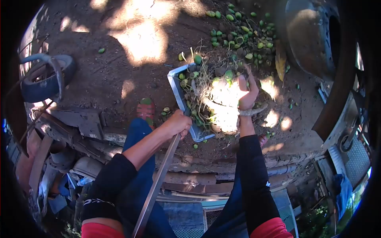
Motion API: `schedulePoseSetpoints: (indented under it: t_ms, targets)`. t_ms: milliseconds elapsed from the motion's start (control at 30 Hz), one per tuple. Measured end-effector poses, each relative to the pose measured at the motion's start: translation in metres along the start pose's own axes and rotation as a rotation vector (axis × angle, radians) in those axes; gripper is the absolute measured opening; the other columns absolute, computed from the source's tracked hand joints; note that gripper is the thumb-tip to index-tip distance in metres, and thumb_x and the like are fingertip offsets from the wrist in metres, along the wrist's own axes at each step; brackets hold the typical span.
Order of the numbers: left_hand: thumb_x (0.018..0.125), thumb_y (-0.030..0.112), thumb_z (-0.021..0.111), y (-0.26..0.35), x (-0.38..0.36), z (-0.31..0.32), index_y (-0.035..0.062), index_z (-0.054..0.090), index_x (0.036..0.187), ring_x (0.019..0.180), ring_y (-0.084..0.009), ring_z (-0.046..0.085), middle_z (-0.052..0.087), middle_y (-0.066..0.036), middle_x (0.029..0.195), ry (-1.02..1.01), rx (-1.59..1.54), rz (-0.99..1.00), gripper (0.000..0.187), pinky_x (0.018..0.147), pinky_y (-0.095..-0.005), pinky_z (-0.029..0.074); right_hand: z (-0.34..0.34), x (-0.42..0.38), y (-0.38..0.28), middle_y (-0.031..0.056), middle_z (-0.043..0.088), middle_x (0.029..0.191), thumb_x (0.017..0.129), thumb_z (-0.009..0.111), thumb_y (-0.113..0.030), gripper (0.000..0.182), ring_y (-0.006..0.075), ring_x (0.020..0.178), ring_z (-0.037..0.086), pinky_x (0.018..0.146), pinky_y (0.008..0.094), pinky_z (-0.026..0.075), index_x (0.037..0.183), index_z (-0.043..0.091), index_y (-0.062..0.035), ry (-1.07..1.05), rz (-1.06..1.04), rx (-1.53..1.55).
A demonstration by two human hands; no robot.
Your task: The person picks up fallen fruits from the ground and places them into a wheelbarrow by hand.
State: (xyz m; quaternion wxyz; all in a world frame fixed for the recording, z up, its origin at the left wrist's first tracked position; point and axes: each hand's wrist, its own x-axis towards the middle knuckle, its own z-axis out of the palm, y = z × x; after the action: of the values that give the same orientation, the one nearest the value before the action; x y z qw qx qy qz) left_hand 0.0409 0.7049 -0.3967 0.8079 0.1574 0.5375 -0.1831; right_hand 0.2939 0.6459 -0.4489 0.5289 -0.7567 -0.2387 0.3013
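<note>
My left hand is closed around the upper end of a long flat metal bar, which slants down to the bottom edge. Beside that hand stands a grey-rimmed tray, filled with tangled dry roots, green fruits and dark round pieces. My right hand lies at the right side of the heap, thumb and fingers apart, against a patch washed out by sunlight. What its palm touches is hidden in the glare. A pale, rope-like band crosses at the right wrist.
Many green fruits lie scattered on the soil behind the tray. A large rusty metal shell stands at the back right, a wheel at the left. Scrap wood and metal lie at the lower left. A sandalled foot is left of the tray.
</note>
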Motion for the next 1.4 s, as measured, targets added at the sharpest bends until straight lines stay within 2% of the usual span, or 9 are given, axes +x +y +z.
schedulePoseSetpoints:
  t_ms: [100,133,233,300,367,600,767,1167,1400]
  targets:
    - [0.081,0.004,0.055,-0.018,-0.105,-0.003,0.0070,0.040,0.077,0.038,-0.0107,0.045,0.043,0.000,0.055,0.055,-0.115,0.058,0.015,0.032,-0.0314,0.035,0.028,-0.036,-0.101,0.0135,0.064,0.118,0.090,0.063,-0.014,0.043,0.0197,0.108,0.057,0.098,0.0318,0.042,0.128,0.056,0.0047,-0.123,0.135,0.017]
    - [0.081,0.003,0.055,-0.035,-0.130,-0.011,0.0062,0.040,0.084,0.038,-0.0108,0.045,0.043,-0.001,0.056,0.009,-0.161,0.101,0.016,0.032,-0.0307,0.034,0.037,-0.048,-0.135,0.0009,0.062,0.093,0.094,0.060,-0.014,0.036,0.0080,0.079,0.050,0.070,0.0245,0.043,0.126,0.058,0.0026,-0.183,0.010,-0.130]
    - [0.084,0.004,0.053,-0.050,-0.233,-0.028,0.0046,0.037,0.100,0.039,-0.0099,0.044,0.044,-0.001,0.058,-0.195,-0.531,0.115,0.023,0.032,-0.0288,0.035,0.072,-0.075,-0.250,0.0043,0.064,0.110,0.099,0.054,-0.025,0.030,0.0155,0.104,0.056,0.092,0.0284,0.044,0.118,0.062,-0.0037,-0.408,0.446,-0.258]
    - [0.079,0.005,0.055,-0.046,-0.296,-0.042,0.0044,0.048,0.078,0.038,-0.0090,0.042,0.047,-0.001,0.057,-0.144,-0.344,0.170,0.007,0.032,-0.0295,0.035,0.099,-0.093,-0.308,0.0086,0.060,0.127,0.096,0.054,-0.021,0.039,0.0186,0.114,0.055,0.096,0.0312,0.043,0.132,0.055,-0.0050,-0.485,-0.559,-0.696]
    - [0.078,0.006,0.054,-0.044,-0.358,-0.062,0.0066,0.047,0.063,0.038,-0.0088,0.044,0.044,0.001,0.053,-0.127,-0.341,0.331,0.016,0.032,-0.0278,0.034,0.168,-0.115,-0.451,0.0141,0.063,0.123,0.094,0.055,-0.015,0.041,0.0201,0.110,0.058,0.097,0.0337,0.043,0.133,0.055,-0.0016,-0.443,-0.121,-0.479]
    - [0.086,0.013,0.056,-0.019,-0.554,-0.177,0.0069,0.049,0.063,0.039,-0.0111,0.049,0.046,-0.001,0.052,-0.264,-0.689,0.725,0.025,0.033,-0.0284,0.039,0.358,-0.156,-0.680,0.0135,0.064,0.120,0.091,0.062,-0.014,0.041,0.0204,0.109,0.057,0.099,0.0325,0.041,0.128,0.057,0.0027,-0.614,-0.517,-0.260]
    - [0.084,0.005,0.054,0.036,-0.748,-0.271,0.0119,0.043,0.059,0.040,-0.0069,0.038,0.041,0.004,0.054,0.128,-0.670,0.738,0.028,0.036,-0.0268,0.028,0.528,-0.195,-0.824,0.0162,0.066,0.116,0.086,0.065,-0.010,0.039,0.0227,0.109,0.060,0.096,0.0336,0.045,0.123,0.060,0.0004,-0.809,-0.592,0.013]
    - [0.082,0.008,0.056,0.162,-0.986,-0.594,0.0031,0.050,0.068,0.035,-0.0172,0.044,0.048,-0.006,0.053,1.068,-0.425,0.942,0.016,0.030,-0.0347,0.036,0.930,-0.223,-0.945,0.0217,0.052,0.135,0.095,0.056,-0.017,0.050,0.0273,0.120,0.052,0.104,0.0331,0.037,0.136,0.043,0.0086,-0.806,-0.546,0.725]
    - [0.081,0.004,0.049,0.300,-0.991,-0.720,-0.0151,0.027,0.130,0.100,-0.0443,0.063,0.060,-0.037,0.109,1.718,0.000,0.399,0.057,0.088,-0.0463,0.051,1.010,-0.120,-0.831,0.0201,0.056,0.132,0.088,0.064,-0.021,0.051,0.0309,0.121,0.054,0.103,0.0368,0.041,0.135,0.052,-0.0064,-1.027,-0.472,-0.005]
